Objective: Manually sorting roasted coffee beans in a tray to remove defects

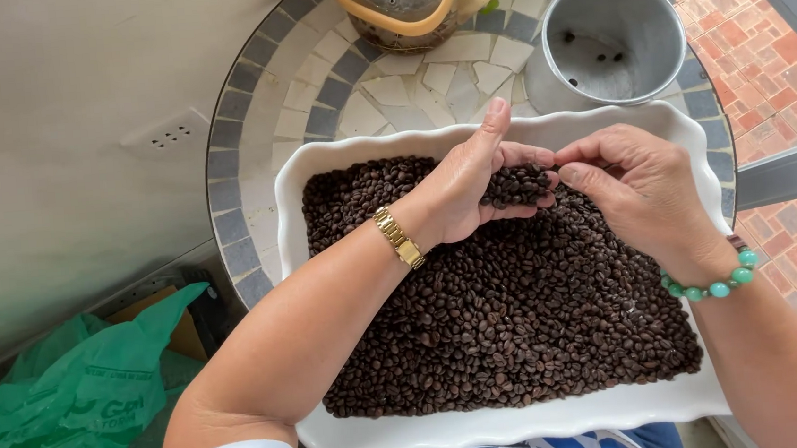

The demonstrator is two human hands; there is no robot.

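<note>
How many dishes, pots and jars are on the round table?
White tray of coffee beans: 1
Grey metal pot: 1
Glass jar: 1
Total: 3

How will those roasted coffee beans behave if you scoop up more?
Probably loose and spill-prone: the coffee beans lie as separate pieces, and the cupped left hand holds only a small heap. Their rounded shape suggests they would roll. The white tray has a rim that should catch strays.
</note>
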